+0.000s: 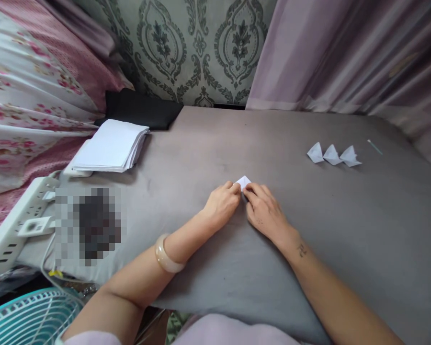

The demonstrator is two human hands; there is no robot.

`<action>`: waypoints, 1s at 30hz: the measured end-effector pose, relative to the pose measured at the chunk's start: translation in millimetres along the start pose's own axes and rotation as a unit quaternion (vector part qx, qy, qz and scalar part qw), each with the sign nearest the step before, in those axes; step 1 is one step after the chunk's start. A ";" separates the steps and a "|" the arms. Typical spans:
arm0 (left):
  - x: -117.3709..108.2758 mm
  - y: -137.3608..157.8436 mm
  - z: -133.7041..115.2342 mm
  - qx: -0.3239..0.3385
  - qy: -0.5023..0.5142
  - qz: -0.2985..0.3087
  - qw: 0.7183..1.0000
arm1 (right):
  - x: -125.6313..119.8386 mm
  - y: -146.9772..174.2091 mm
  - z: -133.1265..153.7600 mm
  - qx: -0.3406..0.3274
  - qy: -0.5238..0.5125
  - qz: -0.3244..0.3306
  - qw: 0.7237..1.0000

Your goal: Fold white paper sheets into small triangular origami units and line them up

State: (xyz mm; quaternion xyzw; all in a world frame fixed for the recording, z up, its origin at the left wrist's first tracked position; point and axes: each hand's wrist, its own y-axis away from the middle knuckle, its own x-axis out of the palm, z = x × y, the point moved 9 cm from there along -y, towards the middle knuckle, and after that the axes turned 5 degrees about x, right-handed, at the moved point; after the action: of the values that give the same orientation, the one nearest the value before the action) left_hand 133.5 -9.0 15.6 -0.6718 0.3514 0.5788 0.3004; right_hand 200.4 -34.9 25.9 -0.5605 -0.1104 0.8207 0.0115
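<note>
A small folded piece of white paper (pixel 244 181) with a pointed top lies on the grey cloth in front of me. My left hand (pixel 223 203) grips its left side, fingers curled and closed, with a pale bangle on that forearm. On the opposite side, my right hand (pixel 265 208) pinches the paper's right edge between thumb and fingers. The fingers cover the lower part of the paper. Three folded white paper shapes (pixel 332 155) stand in a row farther off to the right.
A stack of white paper (pixel 111 146) sits at the back left before a black flat item (pixel 140 109). At the left edge are a white power strip (pixel 12 239) with plugs and a turquoise fan (pixel 32 318). A thin pale stick (pixel 375 147) lies far right.
</note>
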 end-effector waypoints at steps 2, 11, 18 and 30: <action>0.8 -0.7 -0.8 0.006 -0.008 -0.004 1.000 | 0.8 -2.1 -1.5 0.009 0.001 0.000 1.000; -8.2 6.6 27.1 -0.045 0.138 -0.146 0.979 | -8.5 -6.7 -42.8 0.094 -0.044 -0.132 0.986; -5.0 5.7 47.2 -0.105 0.281 -0.223 0.927 | -0.9 -8.5 -43.6 0.101 -0.058 -0.097 0.988; -3.2 3.1 41.7 -0.107 0.599 -0.191 0.770 | -36.8 -10.0 -37.7 0.028 -0.293 -0.122 0.948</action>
State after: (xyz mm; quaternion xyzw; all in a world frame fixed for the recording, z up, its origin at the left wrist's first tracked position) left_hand 107.0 23.5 12.6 -0.9634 0.2605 0.0234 0.0598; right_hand 247.8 -24.1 48.5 -0.2769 -0.1536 0.9438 0.0945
